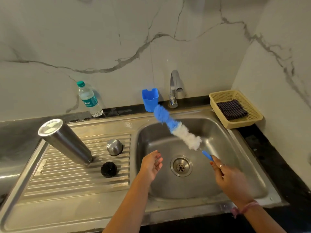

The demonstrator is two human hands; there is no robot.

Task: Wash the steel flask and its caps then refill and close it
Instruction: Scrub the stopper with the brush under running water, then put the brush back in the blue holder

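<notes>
At left of centre we see the steel flask (64,142) standing mouth-down on the ribbed drainboard (80,180), its flat brushed base uppermost and its cylindrical body catching dull reflections. Just to its right sit its two caps: a domed steel cap (114,146) and, below it, a black inner cap (108,169), each apart from the flask. At lower right, the right hand (230,180) grips the blue handle of a bottle brush (176,128), whose blue-and-white bristles slant up over the sink basin (218,137). The left hand (151,165) hovers over the basin's left edge, fingers relaxed and holding nothing. Along the marble-patterned wall, from left to right, stand a plastic water bottle (88,99), a blue holder (150,99), a tap (175,89) and a beige basket (252,115) containing a dark cloth (231,109).
</notes>
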